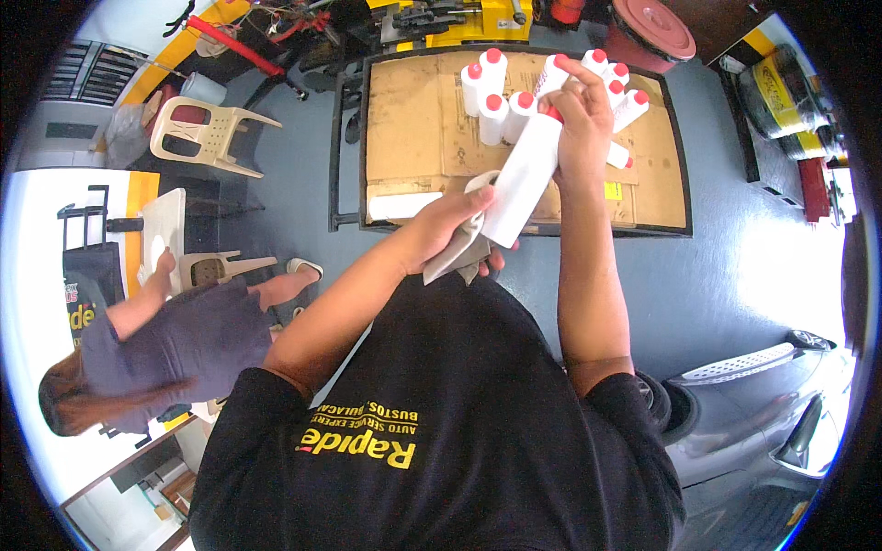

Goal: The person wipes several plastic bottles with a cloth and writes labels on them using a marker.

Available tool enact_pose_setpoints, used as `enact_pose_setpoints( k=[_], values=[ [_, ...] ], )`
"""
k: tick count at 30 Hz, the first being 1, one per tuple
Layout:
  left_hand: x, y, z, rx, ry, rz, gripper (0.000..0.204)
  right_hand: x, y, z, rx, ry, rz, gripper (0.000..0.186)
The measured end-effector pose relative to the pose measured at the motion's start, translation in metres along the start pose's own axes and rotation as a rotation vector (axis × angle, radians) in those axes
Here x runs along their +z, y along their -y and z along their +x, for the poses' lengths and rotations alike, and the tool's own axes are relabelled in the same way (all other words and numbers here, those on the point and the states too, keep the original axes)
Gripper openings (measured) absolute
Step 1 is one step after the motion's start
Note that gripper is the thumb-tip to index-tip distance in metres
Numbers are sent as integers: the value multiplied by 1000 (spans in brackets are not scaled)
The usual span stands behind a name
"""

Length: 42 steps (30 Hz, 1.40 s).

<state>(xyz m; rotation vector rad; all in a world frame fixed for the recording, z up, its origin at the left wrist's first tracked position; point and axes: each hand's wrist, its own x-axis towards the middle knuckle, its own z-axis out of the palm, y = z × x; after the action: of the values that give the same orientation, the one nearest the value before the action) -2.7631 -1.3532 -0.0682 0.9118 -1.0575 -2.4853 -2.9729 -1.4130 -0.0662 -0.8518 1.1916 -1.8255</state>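
white bottle (pixel 525 184): held in the air near the person's edge of the table (pixel 404 110), tilted, capped end away from the body and base toward it
weight: light to middling, i'd judge; the wall is opaque from where i stand, so i can't tell whether it's full
stiffness: looks like moulded plastic, likely firm enough to keep its shape yet giving a little under a hard squeeze
slip: smooth sides, probably slick if there's any oil or damp on them; the cloth should add some bite
fragility: low, i'd say; a knock would more likely dent or roll it than break it
where to hold: one hand around the neck just under the red cap (pixel 553 114), another steadying the base; i wouldn't hang it by the cap alone
right grip (pixel 585 133): closed about the capped end, fingers curled in, index finger reaching out past the cap
left grip (pixel 452 220): closed on a greyish cloth (pixel 462 246), thumb on top, cloth against the bottle's lower end
bottle's looks: tall, straight-bodied, plain white on the face i can see, with no mark i can make out
its kin: more red-capped bottles (pixel 493 119) stand loosely grouped beyond it on the cardboard-covered table, and one lying bottle (pixel 618 155) is right of the right wrist
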Motion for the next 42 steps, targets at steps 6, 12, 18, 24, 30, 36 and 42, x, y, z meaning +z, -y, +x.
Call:
enact_pose_setpoints(
  k=[6, 12, 18, 24, 30, 36, 42],
  values=[
    [-6, -9, -5, -39, 66, 82, 67, 12, 12, -12, 54, 231, -40, 23],
    [-12, -31, -21, 320, -554, 1134, 54, 33, 0, -34, 76, 332, -389, 26],
    [-32, -43, -1, 826, -533, 663, 48, 79, -20, -55, -165, 221, -234, 19],
    [-91, -57, -37, 345, -280, 588, 55, 118, -24, -26, 118, 261, -82, 17],
    [-215, -23, -104, 135, -404, 315, 55, 130, -101, -11, 295, -22, 0, 17],
    [-275, -11, -142, 167, -530, -198, 57, 109, -185, -50, 556, -144, -126, 22],
    [-311, -20, -142, 392, -192, -590, 88, 155, -174, -54, 43, -179, -881, 30]
  ],
)
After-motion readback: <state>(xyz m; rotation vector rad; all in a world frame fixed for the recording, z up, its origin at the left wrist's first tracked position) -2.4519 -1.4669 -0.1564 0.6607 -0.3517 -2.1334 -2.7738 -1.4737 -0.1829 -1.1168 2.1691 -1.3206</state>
